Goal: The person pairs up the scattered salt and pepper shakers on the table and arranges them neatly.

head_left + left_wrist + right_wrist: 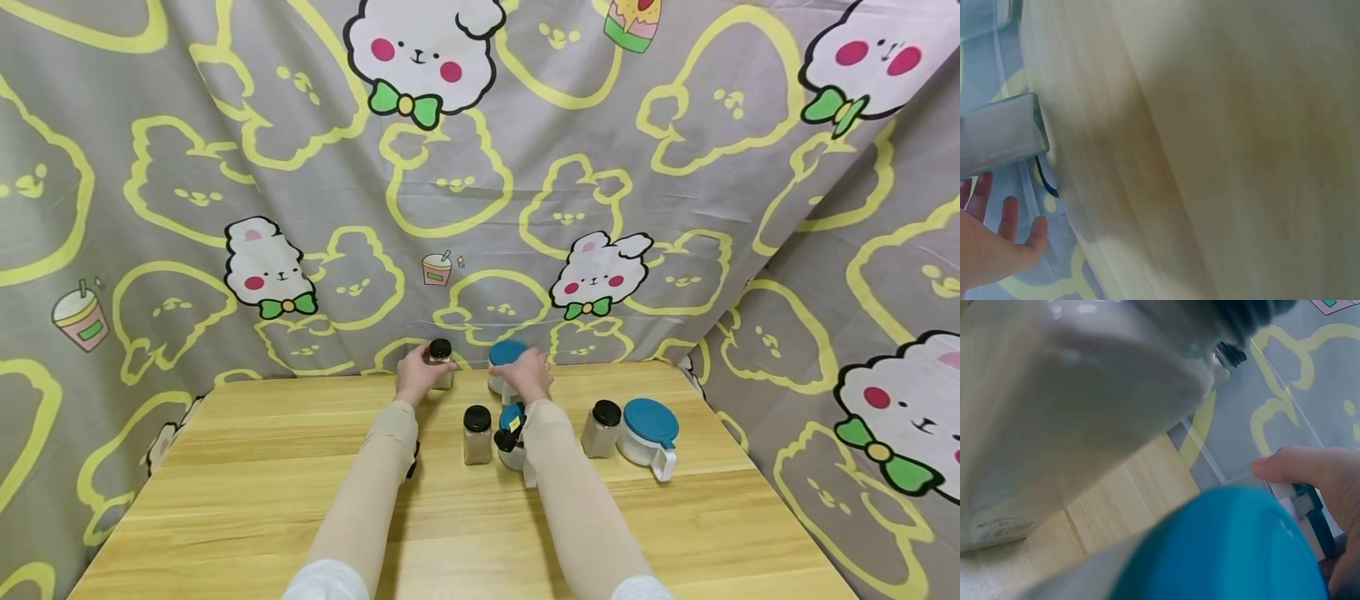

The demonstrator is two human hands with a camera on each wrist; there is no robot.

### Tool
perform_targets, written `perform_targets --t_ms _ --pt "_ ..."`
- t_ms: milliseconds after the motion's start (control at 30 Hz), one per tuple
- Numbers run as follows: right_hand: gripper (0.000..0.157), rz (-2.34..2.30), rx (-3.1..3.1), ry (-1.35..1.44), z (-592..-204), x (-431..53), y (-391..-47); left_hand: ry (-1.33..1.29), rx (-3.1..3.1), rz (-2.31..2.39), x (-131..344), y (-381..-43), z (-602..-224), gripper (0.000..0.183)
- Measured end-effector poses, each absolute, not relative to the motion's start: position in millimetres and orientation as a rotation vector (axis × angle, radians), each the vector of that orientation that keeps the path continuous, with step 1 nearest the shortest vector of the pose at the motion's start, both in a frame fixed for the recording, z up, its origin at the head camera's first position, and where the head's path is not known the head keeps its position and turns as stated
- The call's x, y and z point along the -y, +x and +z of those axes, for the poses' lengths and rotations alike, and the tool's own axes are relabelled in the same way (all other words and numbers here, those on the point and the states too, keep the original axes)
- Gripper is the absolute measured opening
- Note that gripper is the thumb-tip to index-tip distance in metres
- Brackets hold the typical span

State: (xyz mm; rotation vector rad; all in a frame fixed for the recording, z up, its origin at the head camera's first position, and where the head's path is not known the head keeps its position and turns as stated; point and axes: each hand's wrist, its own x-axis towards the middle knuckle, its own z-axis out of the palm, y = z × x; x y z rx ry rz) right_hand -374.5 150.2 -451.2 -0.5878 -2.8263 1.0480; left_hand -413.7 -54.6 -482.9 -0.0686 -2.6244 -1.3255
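Note:
At the back of the table, my left hand (418,374) grips a clear spice jar (443,380) with a black lid and pale contents. Its thumb lies across the front of the jar. In the left wrist view the jar's base (1038,125) is at the table edge, with several fingers bent beside it. To the right, my right hand (529,375) holds a white seasoning pot with a blue lid (507,352), thumb over its near side. The right wrist view shows the thumb (1279,465) by that pot's white and blue hinge (1307,503); much of the pot is hidden.
Nearer stand another black-lidded jar (477,437) and a blue-lidded pot (512,457), partly covered by the right forearm. Farther right are a third black-lidded jar (602,430) and a blue-lidded pot (649,423) with a white handle. A patterned curtain (465,208) hangs behind the wooden table (247,475).

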Motion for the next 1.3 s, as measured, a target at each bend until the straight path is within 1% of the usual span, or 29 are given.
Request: perform_targets --t_ms 267,567,733,967,1233,1300 --pt "0.094 1.041 2.819 -0.568 -449 -150 -372 -0.066 2.637 -1.314 60 -405 -478 0.063" --pt "0.095 1.042 2.810 -0.559 -448 -150 -372 -0.090 2.629 -1.250 64 -401 -476 0.069" --pt "0.094 1.034 2.819 -0.545 -446 -149 -371 -0.078 2.627 -1.239 64 -400 -474 0.067" --pt "0.091 1.028 2.810 -0.533 -444 -147 -371 -0.077 2.595 -1.276 66 -400 -471 0.058" --pt "0.093 1.023 2.802 -0.531 -444 -142 -369 -0.054 2.605 -1.244 71 -402 -475 0.064" --pt "0.094 1.020 2.799 -0.525 -443 -140 -368 -0.053 2.600 -1.253 72 -401 -475 0.064"
